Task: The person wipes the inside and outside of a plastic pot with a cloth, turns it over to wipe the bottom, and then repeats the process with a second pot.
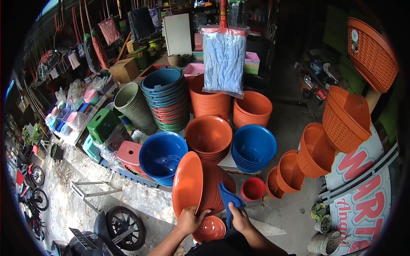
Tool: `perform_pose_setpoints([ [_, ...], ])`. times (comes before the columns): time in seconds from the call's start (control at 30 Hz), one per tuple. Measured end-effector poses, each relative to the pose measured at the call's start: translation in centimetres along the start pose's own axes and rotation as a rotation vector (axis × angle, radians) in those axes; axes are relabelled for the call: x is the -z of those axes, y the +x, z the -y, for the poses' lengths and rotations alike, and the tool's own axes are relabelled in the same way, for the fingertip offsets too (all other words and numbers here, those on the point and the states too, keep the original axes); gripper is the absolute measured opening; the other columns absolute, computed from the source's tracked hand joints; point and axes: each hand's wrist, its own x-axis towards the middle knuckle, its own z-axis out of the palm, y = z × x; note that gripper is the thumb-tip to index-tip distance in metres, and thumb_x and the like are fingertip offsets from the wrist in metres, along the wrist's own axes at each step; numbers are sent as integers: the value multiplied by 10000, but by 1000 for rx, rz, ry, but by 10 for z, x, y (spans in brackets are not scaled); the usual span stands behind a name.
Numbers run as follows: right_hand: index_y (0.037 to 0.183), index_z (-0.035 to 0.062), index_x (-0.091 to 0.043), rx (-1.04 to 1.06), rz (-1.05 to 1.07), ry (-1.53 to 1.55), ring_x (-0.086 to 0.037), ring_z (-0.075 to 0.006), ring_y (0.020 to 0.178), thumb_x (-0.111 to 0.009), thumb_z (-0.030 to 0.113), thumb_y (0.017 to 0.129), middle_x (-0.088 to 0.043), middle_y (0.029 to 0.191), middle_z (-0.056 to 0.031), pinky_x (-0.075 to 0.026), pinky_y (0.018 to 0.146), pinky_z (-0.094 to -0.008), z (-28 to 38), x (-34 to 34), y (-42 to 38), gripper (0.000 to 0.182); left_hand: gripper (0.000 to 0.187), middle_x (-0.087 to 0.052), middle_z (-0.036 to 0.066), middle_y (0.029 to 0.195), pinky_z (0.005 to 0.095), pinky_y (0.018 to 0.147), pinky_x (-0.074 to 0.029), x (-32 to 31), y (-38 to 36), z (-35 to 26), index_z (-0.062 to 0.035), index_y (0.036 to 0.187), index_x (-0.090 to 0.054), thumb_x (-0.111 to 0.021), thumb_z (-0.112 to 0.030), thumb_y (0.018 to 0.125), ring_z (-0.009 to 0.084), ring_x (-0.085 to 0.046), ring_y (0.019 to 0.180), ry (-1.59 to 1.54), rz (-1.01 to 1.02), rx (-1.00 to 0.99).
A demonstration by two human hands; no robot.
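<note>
A large orange plastic pot is tilted on its side in front of me, its wide mouth facing left. Its ridged outer wall shows to the right of the rim. My left hand grips the lower edge of this pot. In my right hand is a blue cloth, bunched between the fingers and held near the pot's right end. Below the pot, between my two hands, sits a smaller orange pot, partly hidden by the left hand.
Stacks of blue pots, orange pots and more blue pots stand just ahead. A red pot is to the right. A bagged mop head hangs above. A motorcycle stands at lower left; half-round orange planters line the right.
</note>
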Motion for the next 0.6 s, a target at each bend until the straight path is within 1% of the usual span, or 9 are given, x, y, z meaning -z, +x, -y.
perform_pose_setpoints([
  [0.03, 1369, -81, -410, 78, -59, 3, -434, -214, 1272, -460, 326, 1005, -463, 1387, -140, -316, 1083, -341, 4, 7, 6, 549, 329, -639, 234, 756, 443, 613, -503, 1, 17, -21, 31, 869, -648, -707, -292, 849, 409, -631, 686, 82, -16, -158],
  [0.07, 1365, -100, -399, 141, -66, -9, -397, -274, 1333, -402, 344, 1017, -438, 1420, -207, -281, 1104, -358, 14, 13, 13, 564, 303, -648, 210, 767, 465, 619, -499, -2, 32, -30, 14, 896, -646, -684, -285, 859, 417, -627, 701, 122, 11, -174],
  [0.1, 1365, -100, -399, 144, -60, -9, -397, -274, 1333, -402, 344, 1017, -438, 1420, -207, -281, 1104, -358, 9, 24, 21, 564, 303, -648, 210, 767, 465, 619, -499, -3, 46, -41, 14, 896, -646, -684, -285, 859, 417, -627, 701, 124, 5, -174],
  [0.17, 1363, -88, -405, 237, -176, -101, -419, -235, 1290, -460, 324, 1006, -459, 1385, -151, -291, 1095, -350, -6, 47, 38, 548, 315, -635, 214, 743, 439, 626, -498, -4, 74, -65, 10, 866, -655, -719, -297, 839, 403, -633, 713, 284, 19, -196],
  [0.23, 1343, -80, -430, 196, -219, 113, -433, -220, 1267, -468, 325, 1004, -472, 1370, -138, -298, 1084, -341, 6, 52, 68, 530, 336, -636, 204, 738, 452, 629, -503, -7, 106, -74, -1, 850, -647, -702, -333, 842, 398, -640, 722, 270, -2, -231],
  [0.3, 1323, -73, -454, 198, -242, 155, -448, -199, 1231, -483, 341, 998, -488, 1346, -119, -314, 1064, -333, 3, 65, 98, 527, 225, -655, 185, 767, 472, 611, -526, -7, 138, -82, -40, 955, -642, -615, -251, 883, 389, -652, 707, 438, 63, -286],
  [0.33, 1335, -96, -439, 159, -210, 71, -427, -261, 1288, -434, 397, 1001, -479, 1369, -189, -295, 1081, -341, 32, 59, 103, 596, 216, -663, 179, 794, 472, 627, -530, -8, 156, -82, -47, 976, -648, -620, -224, 856, 383, -656, 725, 507, 74, -277],
  [0.4, 1328, -95, -449, 114, -225, 76, -434, -260, 1276, -440, 420, 996, -488, 1357, -188, -300, 1075, -338, 21, 71, 129, 612, 266, -683, 152, 860, 471, 646, -547, -10, 192, -80, -77, 1047, -646, -590, -145, 796, 360, -674, 755, 644, 114, -262],
  [0.6, 1309, -69, -477, 71, -265, 165, -452, -237, 1226, -493, 427, 972, -500, 1332, -148, -315, 1058, -331, -14, 79, 181, 600, 212, -701, 111, 923, 421, 647, -568, -39, 294, -22, -118, 1031, -621, -514, -137, 849, 304, -702, 800, 912, 177, -289],
])
